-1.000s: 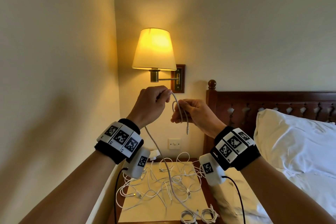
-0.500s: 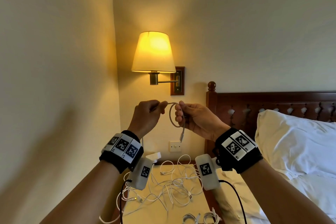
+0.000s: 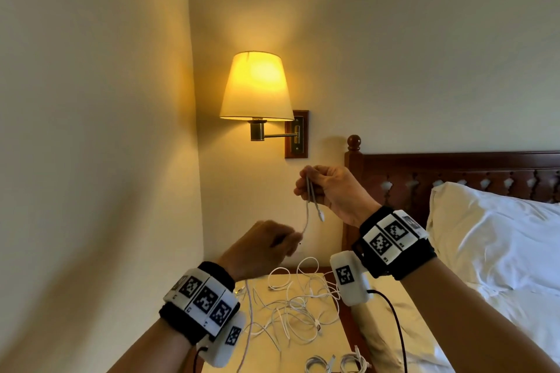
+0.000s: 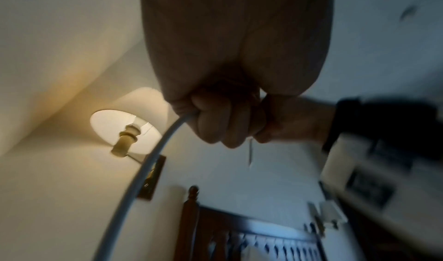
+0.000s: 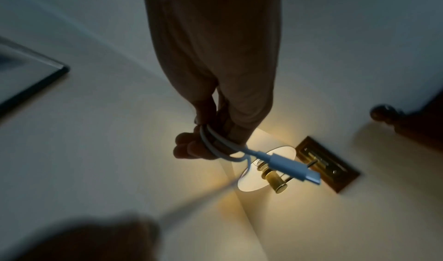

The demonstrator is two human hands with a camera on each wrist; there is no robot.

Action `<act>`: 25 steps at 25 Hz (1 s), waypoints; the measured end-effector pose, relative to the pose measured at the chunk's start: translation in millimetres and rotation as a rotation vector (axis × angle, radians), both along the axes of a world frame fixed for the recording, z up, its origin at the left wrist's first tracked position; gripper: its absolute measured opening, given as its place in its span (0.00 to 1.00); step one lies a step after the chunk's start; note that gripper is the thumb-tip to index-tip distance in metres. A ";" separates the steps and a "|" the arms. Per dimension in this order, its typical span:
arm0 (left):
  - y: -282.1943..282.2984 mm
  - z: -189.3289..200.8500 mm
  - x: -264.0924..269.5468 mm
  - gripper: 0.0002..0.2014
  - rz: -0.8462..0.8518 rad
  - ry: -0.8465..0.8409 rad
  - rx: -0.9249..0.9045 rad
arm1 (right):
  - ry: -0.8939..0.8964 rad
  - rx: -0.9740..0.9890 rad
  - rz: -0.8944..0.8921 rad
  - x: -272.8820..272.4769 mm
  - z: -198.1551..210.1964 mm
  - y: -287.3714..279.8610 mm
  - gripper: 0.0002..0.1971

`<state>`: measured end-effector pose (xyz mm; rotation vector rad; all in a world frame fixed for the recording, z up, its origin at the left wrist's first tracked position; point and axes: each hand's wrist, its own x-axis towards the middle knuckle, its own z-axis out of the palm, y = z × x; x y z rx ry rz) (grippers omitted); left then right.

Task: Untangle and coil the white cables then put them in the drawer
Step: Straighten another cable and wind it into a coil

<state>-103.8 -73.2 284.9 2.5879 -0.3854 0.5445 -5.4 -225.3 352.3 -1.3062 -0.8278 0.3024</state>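
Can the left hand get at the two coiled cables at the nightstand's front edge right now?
Probably not freely. The left hand grips the white cable that runs up to the right hand, so it is occupied. The coiled cables lie in the open with nothing over them; letting go first would likely clear it.

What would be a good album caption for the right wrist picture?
Seen from below, the right hand holds loops of white cable, its plug dangling before the lit wall lamp.

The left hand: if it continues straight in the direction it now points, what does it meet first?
Probably the right hand. The left hand grips the white cable and points up along it toward that grip; nothing else shows between them, though depth is unclear.
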 end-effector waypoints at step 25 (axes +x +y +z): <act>25.2 30.1 37.6 0.33 0.208 -0.318 -0.250 | 0.432 0.006 0.433 -8.0 -9.7 -7.1 0.17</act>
